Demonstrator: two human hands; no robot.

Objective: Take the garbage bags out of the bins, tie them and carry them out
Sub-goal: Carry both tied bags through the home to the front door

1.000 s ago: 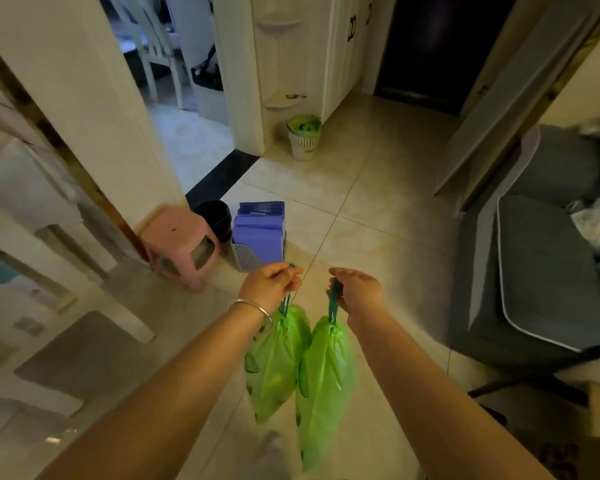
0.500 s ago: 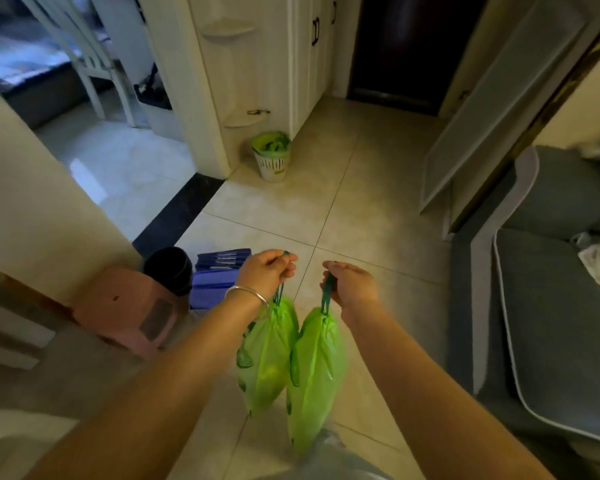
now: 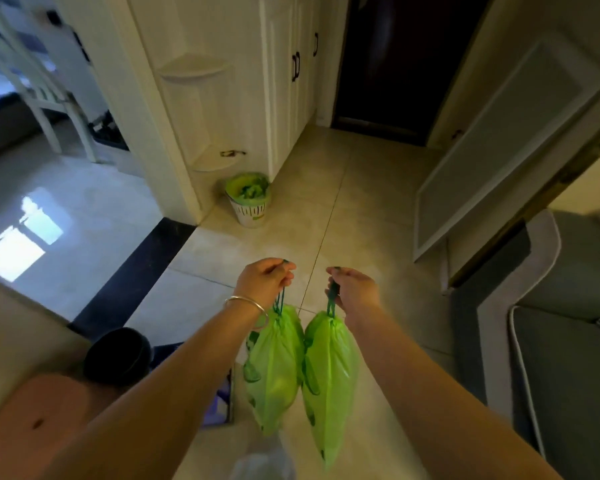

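Observation:
Two tied green garbage bags hang side by side in front of me. My left hand (image 3: 264, 280), a silver bangle on its wrist, grips the dark green drawstring of the left bag (image 3: 274, 365). My right hand (image 3: 354, 291) grips the drawstring of the right bag (image 3: 329, 379). Both bags dangle above the tiled floor and touch each other. Ahead by the white cabinet stands a small white bin (image 3: 249, 199) lined with a green bag.
A pink stool (image 3: 39, 414), a black round bin (image 3: 118, 355) and a purple box (image 3: 219, 403) sit at lower left. A grey sofa (image 3: 561, 358) fills the right. A dark doorway (image 3: 402, 64) lies ahead past a leaning white panel (image 3: 506, 140).
I have moved forward along the hallway: the white bin and the dark doorway are nearer, and the stool and purple box have slid down to the lower left. Both hands keep their bags.

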